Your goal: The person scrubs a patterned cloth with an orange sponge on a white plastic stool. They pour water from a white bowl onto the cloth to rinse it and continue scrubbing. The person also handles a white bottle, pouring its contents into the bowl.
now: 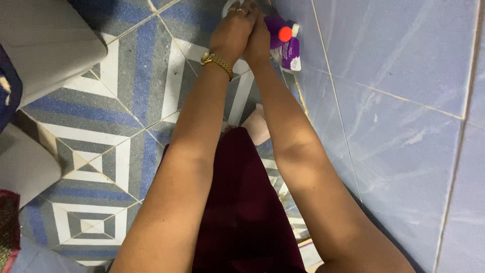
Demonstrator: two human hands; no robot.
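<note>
Bare forearms, hands [246, 35] on glossy purple pouch [288, 48]

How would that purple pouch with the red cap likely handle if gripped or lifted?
The purple pouch looks like soft film, so it would probably flex and crumple. It seems small beside the right hand, so likely light. The glossy surface may be slippery.

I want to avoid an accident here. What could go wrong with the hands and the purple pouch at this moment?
1. Both hands, left hand and right hand, are pressed together beside the purple pouch with the red cap; a squeeze might spill liquid on the tiled floor, making it slippery.
2. The gold watch on the left wrist could get wet.
3. The pouch leans near the blue wall and may tip.
</note>
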